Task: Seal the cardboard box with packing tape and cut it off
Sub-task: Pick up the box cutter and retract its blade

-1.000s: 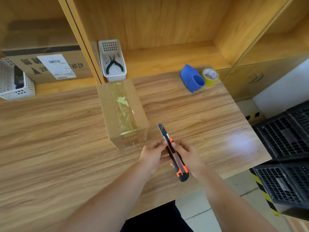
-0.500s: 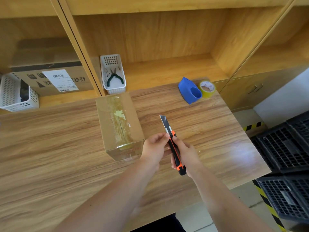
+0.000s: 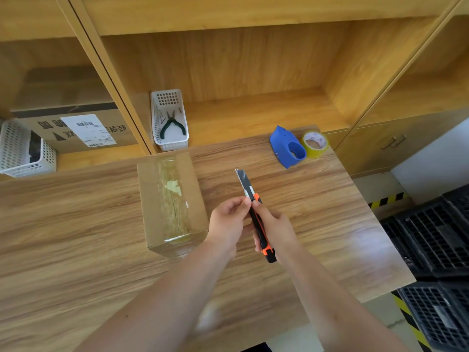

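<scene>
A small cardboard box (image 3: 154,199) lies on the wooden table (image 3: 76,224), with clear packing tape (image 3: 172,196) running along its top seam and over the near edge. Just right of the box, my right hand (image 3: 274,227) grips an orange-and-black utility knife (image 3: 257,219) by the handle, its blade extended and pointing away from me. My left hand (image 3: 228,222) pinches the knife near the slider at the base of the blade. A blue tape dispenser (image 3: 285,146) with a yellowish tape roll (image 3: 316,144) sits at the far right of the table.
A white basket (image 3: 175,143) holding pliers (image 3: 172,124) stands behind the box on the shelf. Another white basket (image 3: 17,153) and a labelled carton (image 3: 76,128) sit at the far left. Black plastic crates (image 3: 431,242) stand beyond the table's right edge.
The view has tilted upward, showing more of the shelf. Both hands stay on the knife, which sits a little farther from me and more upright; the box has not moved.
</scene>
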`<state>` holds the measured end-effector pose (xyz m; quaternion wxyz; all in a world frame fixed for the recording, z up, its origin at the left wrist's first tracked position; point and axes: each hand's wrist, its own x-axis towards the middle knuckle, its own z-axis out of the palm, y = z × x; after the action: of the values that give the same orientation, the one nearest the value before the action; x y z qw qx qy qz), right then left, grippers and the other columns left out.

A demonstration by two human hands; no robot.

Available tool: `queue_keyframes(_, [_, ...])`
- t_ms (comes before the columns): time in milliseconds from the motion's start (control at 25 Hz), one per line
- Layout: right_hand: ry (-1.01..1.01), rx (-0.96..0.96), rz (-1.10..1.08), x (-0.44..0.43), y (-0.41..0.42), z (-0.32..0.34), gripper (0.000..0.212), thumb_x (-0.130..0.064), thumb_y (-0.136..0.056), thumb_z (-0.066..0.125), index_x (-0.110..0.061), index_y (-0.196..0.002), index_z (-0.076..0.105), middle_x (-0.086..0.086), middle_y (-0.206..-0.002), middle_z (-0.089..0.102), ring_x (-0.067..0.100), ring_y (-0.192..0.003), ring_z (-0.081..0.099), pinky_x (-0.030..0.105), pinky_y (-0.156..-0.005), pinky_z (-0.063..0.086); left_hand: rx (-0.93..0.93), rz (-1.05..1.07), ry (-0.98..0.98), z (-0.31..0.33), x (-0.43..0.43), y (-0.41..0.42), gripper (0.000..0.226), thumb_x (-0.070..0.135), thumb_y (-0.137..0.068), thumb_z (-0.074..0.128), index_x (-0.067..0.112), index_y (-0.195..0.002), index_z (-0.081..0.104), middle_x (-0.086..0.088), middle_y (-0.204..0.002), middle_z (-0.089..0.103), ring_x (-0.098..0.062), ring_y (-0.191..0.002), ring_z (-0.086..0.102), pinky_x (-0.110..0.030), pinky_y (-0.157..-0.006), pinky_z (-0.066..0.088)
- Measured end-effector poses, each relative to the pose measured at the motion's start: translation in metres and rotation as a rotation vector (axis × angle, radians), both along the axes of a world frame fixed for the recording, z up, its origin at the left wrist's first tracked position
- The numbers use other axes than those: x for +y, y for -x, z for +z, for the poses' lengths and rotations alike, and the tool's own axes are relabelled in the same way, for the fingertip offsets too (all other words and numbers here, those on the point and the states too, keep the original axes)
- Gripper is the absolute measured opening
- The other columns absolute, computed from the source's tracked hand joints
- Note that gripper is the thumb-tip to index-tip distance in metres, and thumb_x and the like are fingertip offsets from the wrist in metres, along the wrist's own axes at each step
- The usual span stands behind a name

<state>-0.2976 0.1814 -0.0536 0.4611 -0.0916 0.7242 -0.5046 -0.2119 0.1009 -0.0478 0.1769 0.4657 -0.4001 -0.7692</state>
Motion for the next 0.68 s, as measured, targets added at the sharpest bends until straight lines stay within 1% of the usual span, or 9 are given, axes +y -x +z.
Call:
queue_keyframes(40, [0.020,0.025,0.014,-0.001,0.003,0.000,0.045,-0.047,-0.088,0.059,-0.005,-0.079,0.068,0.020,-0.051,0.054,0.026,-0.036,0.047,0.026,-0.040,0.038,0.007,0.001,-0.005,0.002,-0.002,0.002,0.019,0.020,-0.095,0.061,0.008,-0.105,0.071,-0.012,-0.105,0.075,-0.024,-0.098,0.073,-0.044,-0.085,0.060])
queue_keyframes(120, [0.076,0.049,0.038,-0.002,0.010,-0.002,0.032,-0.038,-0.093,0.056,-0.011,-0.081,0.068,0.019,-0.051,0.053,0.026,-0.037,0.046,0.027,-0.040,0.038,0.015,-0.005,-0.021,0.003,-0.006,0.008,0.020,0.018,-0.096,0.059,0.006,-0.106,0.071,-0.014,-0.105,0.075,-0.021,-0.086,0.075,-0.045,-0.082,0.061])
queue_keyframes(200, [0.119,0.045,0.062,-0.002,0.018,-0.004,0.023,-0.032,-0.096,0.053,-0.014,-0.091,0.067,0.018,-0.053,0.054,0.026,-0.040,0.047,0.028,-0.042,0.041,0.016,-0.011,-0.015,0.004,-0.011,0.015,0.020,0.019,-0.096,0.059,0.004,-0.105,0.071,-0.018,-0.104,0.074,-0.020,-0.073,0.076,-0.045,-0.079,0.061])
queue_keyframes(280, [0.144,0.052,0.093,-0.004,0.028,-0.007,0.019,-0.029,-0.098,0.050,-0.014,-0.101,0.061,0.017,-0.055,0.056,0.026,-0.043,0.049,0.031,-0.046,0.043,0.003,-0.005,0.000,0.004,-0.016,0.025,0.021,0.020,-0.096,0.060,0.004,-0.105,0.070,-0.020,-0.104,0.074,-0.021,-0.074,0.075,-0.045,-0.077,0.062])
queue_keyframes(360, [0.172,0.086,0.128,-0.007,0.038,-0.011,0.012,-0.023,-0.100,0.048,-0.020,-0.109,0.055,0.014,-0.057,0.058,0.026,-0.045,0.051,0.033,-0.050,0.044,-0.011,0.007,-0.013,0.004,-0.021,0.036,0.022,0.020,-0.097,0.059,0.003,-0.106,0.069,-0.021,-0.102,0.074,-0.026,-0.073,0.074,-0.048,-0.075,0.061])
queue_keyframes(440, [0.200,0.104,0.164,-0.011,0.048,-0.014,0.019,-0.017,-0.100,0.045,-0.027,-0.117,0.048,0.012,-0.058,0.059,0.026,-0.047,0.052,0.033,-0.051,0.046,-0.024,0.024,-0.032,0.006,-0.026,0.046,0.022,0.020,-0.098,0.057,0.002,-0.107,0.067,-0.021,-0.096,0.074,-0.031,-0.062,0.071,-0.047,-0.062,0.058])
queue_keyframes(520, [0.220,0.083,0.207,-0.016,0.057,-0.016,0.029,-0.014,-0.101,0.043,-0.028,-0.126,0.041,0.012,-0.059,0.058,0.026,-0.051,0.053,0.032,-0.053,0.047,-0.057,0.044,-0.026,0.006,-0.033,0.055,0.022,0.021,-0.098,0.057,0.004,-0.106,0.068,-0.018,-0.092,0.075,-0.031,-0.058,0.071,-0.040,-0.053,0.055])
queue_keyframes(600, [0.240,0.042,0.255,-0.021,0.066,-0.018,0.035,-0.012,-0.101,0.043,-0.030,-0.131,0.037,0.015,-0.064,0.058,0.026,-0.054,0.054,0.031,-0.055,0.048,-0.086,0.074,-0.007,0.004,-0.040,0.063,0.020,0.021,-0.097,0.057,0.006,-0.104,0.069,-0.014,-0.092,0.075,-0.025,-0.064,0.074,-0.040,-0.060,0.059])
queue_keyframes(680, [0.274,-0.024,0.295,-0.026,0.076,-0.019,0.042,-0.008,-0.101,0.042,-0.030,-0.135,0.035,0.018,-0.069,0.058,0.027,-0.057,0.054,0.032,-0.057,0.048,-0.116,0.089,-0.001,0.002,-0.048,0.070,0.018,0.022,-0.096,0.059,0.009,-0.102,0.070,-0.013,-0.096,0.075,-0.025,-0.074,0.076,-0.042,-0.075,0.061])
